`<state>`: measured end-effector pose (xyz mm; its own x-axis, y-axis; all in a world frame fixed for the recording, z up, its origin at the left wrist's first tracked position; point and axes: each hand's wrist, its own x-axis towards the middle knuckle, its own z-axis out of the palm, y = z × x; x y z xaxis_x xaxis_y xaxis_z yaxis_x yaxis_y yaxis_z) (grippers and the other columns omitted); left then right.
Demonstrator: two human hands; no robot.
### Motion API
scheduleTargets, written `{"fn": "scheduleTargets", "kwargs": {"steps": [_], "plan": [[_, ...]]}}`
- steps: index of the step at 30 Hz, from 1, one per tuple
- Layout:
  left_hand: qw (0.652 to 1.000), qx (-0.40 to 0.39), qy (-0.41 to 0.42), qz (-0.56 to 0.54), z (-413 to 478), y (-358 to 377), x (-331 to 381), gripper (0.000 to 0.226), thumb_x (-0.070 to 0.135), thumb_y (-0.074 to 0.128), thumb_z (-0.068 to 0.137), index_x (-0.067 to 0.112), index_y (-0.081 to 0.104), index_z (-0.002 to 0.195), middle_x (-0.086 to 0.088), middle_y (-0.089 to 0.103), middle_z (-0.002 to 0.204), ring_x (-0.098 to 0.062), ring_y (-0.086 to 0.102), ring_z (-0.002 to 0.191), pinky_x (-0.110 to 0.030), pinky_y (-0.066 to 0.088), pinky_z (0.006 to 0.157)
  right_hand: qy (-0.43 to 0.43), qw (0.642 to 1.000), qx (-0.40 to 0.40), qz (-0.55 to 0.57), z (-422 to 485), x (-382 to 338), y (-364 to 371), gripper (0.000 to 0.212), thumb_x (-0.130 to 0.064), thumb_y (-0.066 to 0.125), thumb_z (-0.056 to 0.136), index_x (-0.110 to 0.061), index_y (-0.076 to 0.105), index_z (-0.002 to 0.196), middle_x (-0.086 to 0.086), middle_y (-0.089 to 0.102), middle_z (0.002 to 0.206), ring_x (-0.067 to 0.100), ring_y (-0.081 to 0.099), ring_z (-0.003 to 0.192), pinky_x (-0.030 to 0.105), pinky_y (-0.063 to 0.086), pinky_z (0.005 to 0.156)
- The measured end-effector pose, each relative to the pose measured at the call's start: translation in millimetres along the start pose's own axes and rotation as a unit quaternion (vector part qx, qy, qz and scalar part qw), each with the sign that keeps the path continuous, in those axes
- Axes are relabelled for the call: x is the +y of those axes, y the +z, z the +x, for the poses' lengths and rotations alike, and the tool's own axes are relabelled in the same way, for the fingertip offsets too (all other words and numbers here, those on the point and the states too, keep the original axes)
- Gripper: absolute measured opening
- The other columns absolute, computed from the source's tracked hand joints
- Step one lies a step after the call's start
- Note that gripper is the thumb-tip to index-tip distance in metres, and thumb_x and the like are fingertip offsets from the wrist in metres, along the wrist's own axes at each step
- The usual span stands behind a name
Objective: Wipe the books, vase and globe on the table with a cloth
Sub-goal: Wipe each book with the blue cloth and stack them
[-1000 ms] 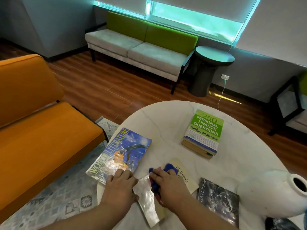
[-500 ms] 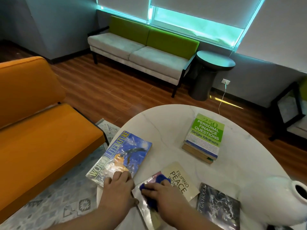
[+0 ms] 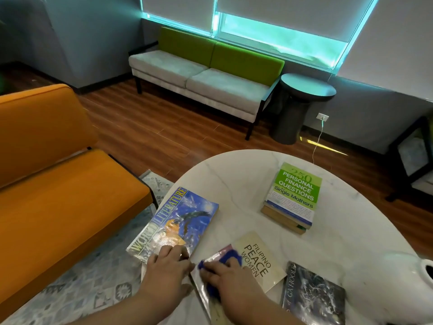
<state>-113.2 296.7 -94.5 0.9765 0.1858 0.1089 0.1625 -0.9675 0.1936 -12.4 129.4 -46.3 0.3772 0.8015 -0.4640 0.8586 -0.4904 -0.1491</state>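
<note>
My right hand (image 3: 230,281) presses a blue cloth (image 3: 228,258) flat onto the cream "Filipino Peace Women" book (image 3: 256,261) near the front of the white marble table (image 3: 234,174). My left hand (image 3: 165,269) rests with curled fingers on the table's edge beside that book, touching the lower end of the blue "World Literature" book (image 3: 178,221). A green finance book (image 3: 293,195) tops a small stack further back. A dark book (image 3: 312,296) lies at the right. The white vase (image 3: 393,282) lies on its side at the far right. No globe is in view.
An orange sofa (image 3: 58,184) stands close on the left, over a patterned rug (image 3: 82,285). A grey and green sofa (image 3: 206,73) and a dark round side table (image 3: 302,102) stand along the far wall. A white cable (image 3: 317,144) hangs from the wall socket.
My right hand has slid the cloth toward me along the cream book, uncovering its title. The left hand has stayed at the book's left edge. The camera has tilted slightly.
</note>
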Motion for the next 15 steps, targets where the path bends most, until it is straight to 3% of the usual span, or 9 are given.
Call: {"fn": "scheduleTargets", "kwargs": {"steps": [2,5,7,11,15], "plan": [[1.000,0.010,-0.005,-0.008,0,-1,-4,0.051,0.062,0.076,0.028,0.047,0.066,0.076,0.025,0.052,0.090,-0.007,0.038,0.086,-0.024,0.035,0.059,-0.048,0.999,-0.006,0.014,-1,0,4,0.052,-0.027,0.043,0.100,-0.043,0.027,0.146,-0.020,0.020,0.154,0.030,0.033,0.122,0.039,0.035,0.083],[0.999,0.048,-0.019,-0.018,-3,-5,-9,0.046,0.048,0.084,0.043,0.044,0.065,0.085,0.024,0.051,0.094,-0.007,0.038,0.087,-0.026,0.037,0.059,0.028,0.999,0.037,0.028,2,15,3,0.055,-0.026,0.044,0.097,-0.043,0.025,0.147,-0.019,0.019,0.155,0.028,0.033,0.124,0.040,0.040,0.089],[0.996,0.076,-0.031,-0.038,-6,-6,-13,0.037,0.039,0.078,0.053,0.044,0.066,0.087,0.023,0.052,0.094,-0.008,0.038,0.087,-0.028,0.040,0.060,0.057,0.998,0.031,0.014,2,11,1,0.058,-0.021,0.040,0.097,-0.037,0.021,0.150,-0.015,0.015,0.157,0.030,0.031,0.128,0.043,0.039,0.094],[0.995,0.070,-0.052,-0.049,-6,-9,-16,0.040,0.033,0.085,0.052,0.044,0.067,0.086,0.022,0.056,0.091,-0.007,0.038,0.088,-0.027,0.034,0.061,-0.052,0.999,0.010,0.013,1,-4,1,0.054,-0.022,0.042,0.099,-0.040,0.026,0.147,-0.018,0.019,0.155,0.031,0.034,0.121,0.044,0.036,0.091],[0.996,0.072,-0.047,-0.037,-4,-11,-15,0.033,0.037,0.077,0.058,0.044,0.066,0.088,0.022,0.056,0.091,-0.007,0.038,0.089,-0.027,0.036,0.062,0.055,0.997,0.053,0.006,7,6,0,0.060,-0.020,0.042,0.097,-0.036,0.020,0.150,-0.016,0.017,0.156,0.030,0.034,0.122,0.042,0.037,0.091]]}}
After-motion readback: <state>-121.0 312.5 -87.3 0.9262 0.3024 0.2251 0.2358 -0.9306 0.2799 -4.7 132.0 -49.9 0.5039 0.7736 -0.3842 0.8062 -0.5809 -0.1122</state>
